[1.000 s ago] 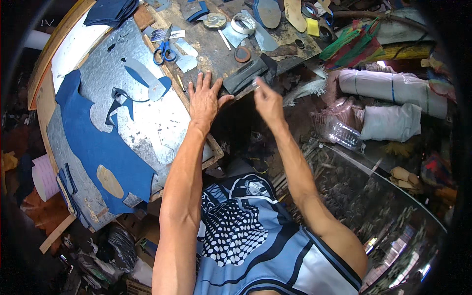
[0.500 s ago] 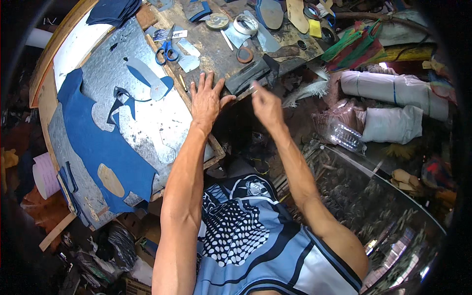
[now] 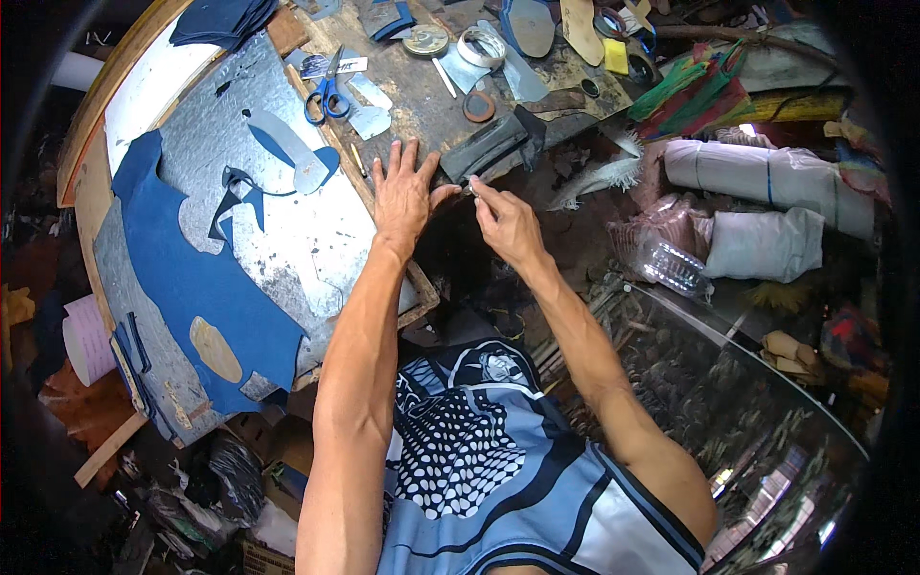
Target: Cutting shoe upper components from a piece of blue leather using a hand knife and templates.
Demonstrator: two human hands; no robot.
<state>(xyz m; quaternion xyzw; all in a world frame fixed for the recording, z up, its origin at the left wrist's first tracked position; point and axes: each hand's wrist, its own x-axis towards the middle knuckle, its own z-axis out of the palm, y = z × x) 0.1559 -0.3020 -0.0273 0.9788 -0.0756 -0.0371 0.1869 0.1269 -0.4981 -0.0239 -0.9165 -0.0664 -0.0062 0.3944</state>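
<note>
My left hand (image 3: pixel 402 196) presses flat on the near edge of the wooden worktable (image 3: pixel 407 91), fingers spread, holding nothing. To its right, my right hand (image 3: pixel 510 222) is closed in a pinch just off the table edge, close to my left thumb. A small thin thing shows at its fingertips, too small and covered to name. Just beyond both hands, a dark grey-black strapped block (image 3: pixel 486 149) lies along the table edge. Blue-handled scissors (image 3: pixel 329 99) and a thin pencil-like stick (image 3: pixel 357 160) rest beyond my left hand.
A slanted metal-topped board (image 3: pixel 287 230) on the left carries a large cut blue sheet (image 3: pixel 192 287) and scraps. Tape rolls (image 3: pixel 480 48) and sole-shaped pieces (image 3: pixel 530 27) lie farther back. Wrapped white rolls (image 3: pixel 728 172) and a clear plastic bottle (image 3: pixel 676 268) sit at the right.
My right hand has come down and slightly left, from beside the dark block to below its near edge, by my left thumb. My left hand stays in place.
</note>
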